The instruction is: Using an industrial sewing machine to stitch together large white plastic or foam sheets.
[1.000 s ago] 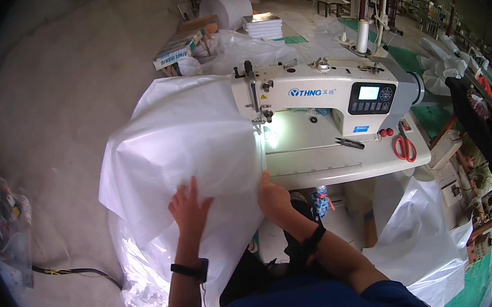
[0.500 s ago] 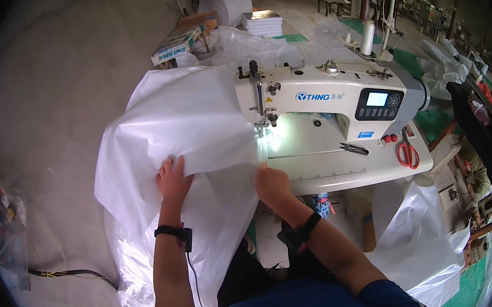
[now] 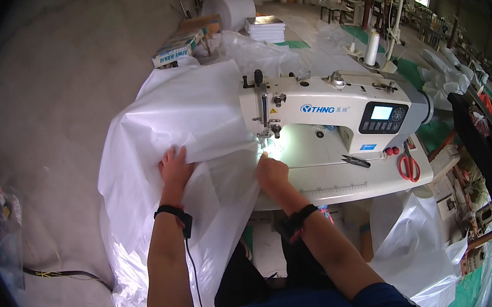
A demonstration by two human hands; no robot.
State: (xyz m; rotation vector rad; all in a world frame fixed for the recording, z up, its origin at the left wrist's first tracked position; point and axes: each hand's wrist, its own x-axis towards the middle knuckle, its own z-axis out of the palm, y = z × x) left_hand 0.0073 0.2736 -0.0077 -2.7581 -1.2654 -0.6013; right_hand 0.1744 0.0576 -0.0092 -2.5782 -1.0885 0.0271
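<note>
A large white plastic sheet [image 3: 152, 125] drapes over the left part of the sewing machine's table and hangs toward the floor. My left hand [image 3: 176, 167] lies on it with fingers spread. Close to the needle and presser foot [image 3: 263, 136], my right hand [image 3: 272, 173] is closed, pinching the sheet's right edge. The white sewing machine [image 3: 318, 97] has a lit control panel, and a lamp brightens its bed beside the needle. What lies inside my right fist is hidden.
Thread snips [image 3: 356, 161] and red-handled scissors [image 3: 408, 166] lie right of my right hand on the table [image 3: 335, 190]. A thread cone [image 3: 372, 48] stands behind the machine. More white sheeting [image 3: 411, 244] hangs at lower right. A big white roll [image 3: 230, 11] and boxes stand at the back.
My right hand has moved forward, nearer the needle, with the sheet's edge. My left hand has slid slightly forward too, and the sheet has shifted with them. The view has tilted a little.
</note>
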